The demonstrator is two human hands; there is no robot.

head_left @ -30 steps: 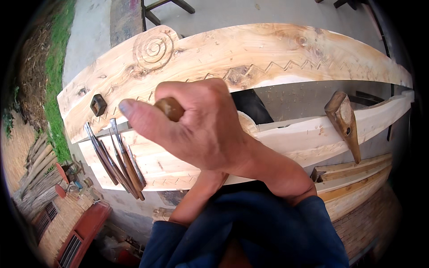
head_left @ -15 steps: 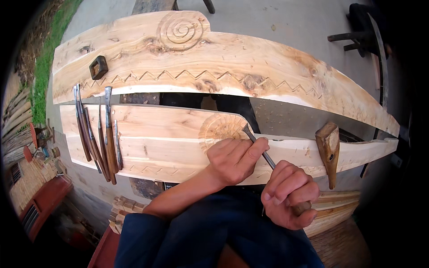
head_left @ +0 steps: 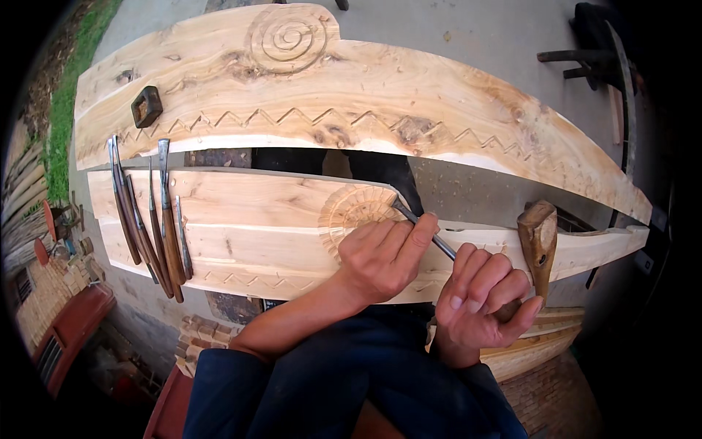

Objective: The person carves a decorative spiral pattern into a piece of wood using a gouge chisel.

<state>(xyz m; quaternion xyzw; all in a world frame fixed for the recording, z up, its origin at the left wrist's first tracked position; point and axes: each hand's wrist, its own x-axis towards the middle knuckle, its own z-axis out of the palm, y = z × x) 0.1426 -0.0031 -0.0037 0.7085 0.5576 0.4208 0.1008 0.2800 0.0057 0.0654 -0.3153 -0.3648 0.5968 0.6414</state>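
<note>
My left hand [head_left: 387,256] is closed around the metal shaft of a chisel [head_left: 443,247], resting by the carved round [head_left: 351,208] on the nearer board [head_left: 241,212]. The chisel's tip meets the upper right rim of this round, which has ray-like cuts. My right hand [head_left: 486,300] is closed on the chisel's handle, its fingers curled and its thumb stuck out to the right; the handle is mostly hidden. Just right of that hand, a wooden mallet [head_left: 539,238] lies across the nearer board.
A longer board [head_left: 409,80] with a carved spiral [head_left: 290,36] and zigzag line lies beyond a gap. Several chisels [head_left: 168,219] lie at the left, below a dark square block [head_left: 147,107]. A dark stool [head_left: 585,57] stands at the far right.
The view has shifted slightly, moving the boards left in the picture. My right hand has moved up and right, its thumb now further out. The chisel lies at a flatter slant against the round's edge.
</note>
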